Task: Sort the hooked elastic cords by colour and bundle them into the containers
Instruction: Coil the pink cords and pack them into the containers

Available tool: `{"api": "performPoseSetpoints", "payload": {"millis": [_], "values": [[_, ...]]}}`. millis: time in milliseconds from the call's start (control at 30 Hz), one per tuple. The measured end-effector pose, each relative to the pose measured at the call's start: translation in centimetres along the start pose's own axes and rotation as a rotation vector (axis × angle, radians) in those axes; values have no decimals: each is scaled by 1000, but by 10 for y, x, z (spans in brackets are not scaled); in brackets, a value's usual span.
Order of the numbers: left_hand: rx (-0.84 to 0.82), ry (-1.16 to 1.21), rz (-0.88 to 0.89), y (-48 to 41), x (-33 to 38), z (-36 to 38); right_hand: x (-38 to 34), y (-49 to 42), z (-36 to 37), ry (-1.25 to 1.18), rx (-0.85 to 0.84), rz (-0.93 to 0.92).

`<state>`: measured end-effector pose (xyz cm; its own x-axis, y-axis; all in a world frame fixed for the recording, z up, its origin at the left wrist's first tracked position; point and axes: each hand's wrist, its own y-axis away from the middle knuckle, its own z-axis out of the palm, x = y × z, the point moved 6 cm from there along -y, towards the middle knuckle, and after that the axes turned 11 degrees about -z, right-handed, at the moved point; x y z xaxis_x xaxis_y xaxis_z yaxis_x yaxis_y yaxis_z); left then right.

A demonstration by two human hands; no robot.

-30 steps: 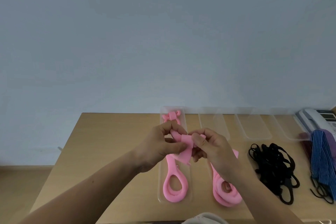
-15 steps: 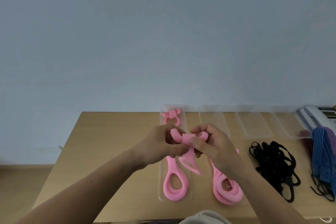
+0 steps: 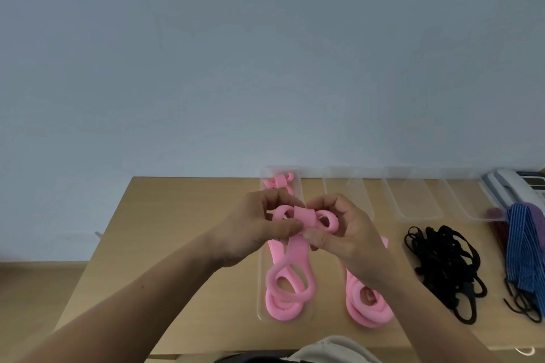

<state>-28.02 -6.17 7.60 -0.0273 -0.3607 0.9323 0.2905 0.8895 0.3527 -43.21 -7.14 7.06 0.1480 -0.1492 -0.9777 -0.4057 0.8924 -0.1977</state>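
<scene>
Left hand point(image 3: 256, 230): fingers curled, thumb and forefinger pinching the pink cord point(image 3: 303, 215) at its wrapped middle. Right hand point(image 3: 351, 236): fingers curled, thumb pressing the same wrap from the 3 o'clock side, with a loop of cord showing between its fingers. Both forearms rise from the 6 o'clock edge and meet above the surface point(image 3: 177, 230), palms turned inward.

The cord is held in the air. Its long loop hangs toward 6 o'clock over the leftmost container point(image 3: 260, 289), which already holds pink cords. Whether the loop touches them cannot be told.

Judgement: the step is tying off the bundle. The wrap should stay tight under both thumbs until the free end is tucked, or the coil is likely to spring open. The bundle then goes in this container.

At 3 o'clock of the container, a second pink bundle point(image 3: 368, 311) lies on the surface. Farther toward 3 o'clock lie black cords point(image 3: 442, 256) and blue cords point(image 3: 523, 244), unsorted.
</scene>
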Motion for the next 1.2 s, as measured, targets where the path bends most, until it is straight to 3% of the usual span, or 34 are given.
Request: {"api": "performPoseSetpoints", "payload": {"millis": [233, 400, 600, 867, 1033, 1200], "values": [[78, -45, 84, 4, 2, -2, -4, -3, -1, 69, 41, 75], [66, -59, 47, 6, 2, -4, -17, -5, 3, 170, 35, 3], [47, -154, 20, 12, 6, -2, -22, -3, 8, 127, 55, -25], [-43, 8, 28, 24, 12, 2, -32, 1, 15, 146, 48, -71], [29, 46, 26, 25, 12, -2, -31, 5, 18, 215, 18, -74], [69, 27, 92, 29, 15, -6, -30, 4, 18, 90, 21, -33]]}}
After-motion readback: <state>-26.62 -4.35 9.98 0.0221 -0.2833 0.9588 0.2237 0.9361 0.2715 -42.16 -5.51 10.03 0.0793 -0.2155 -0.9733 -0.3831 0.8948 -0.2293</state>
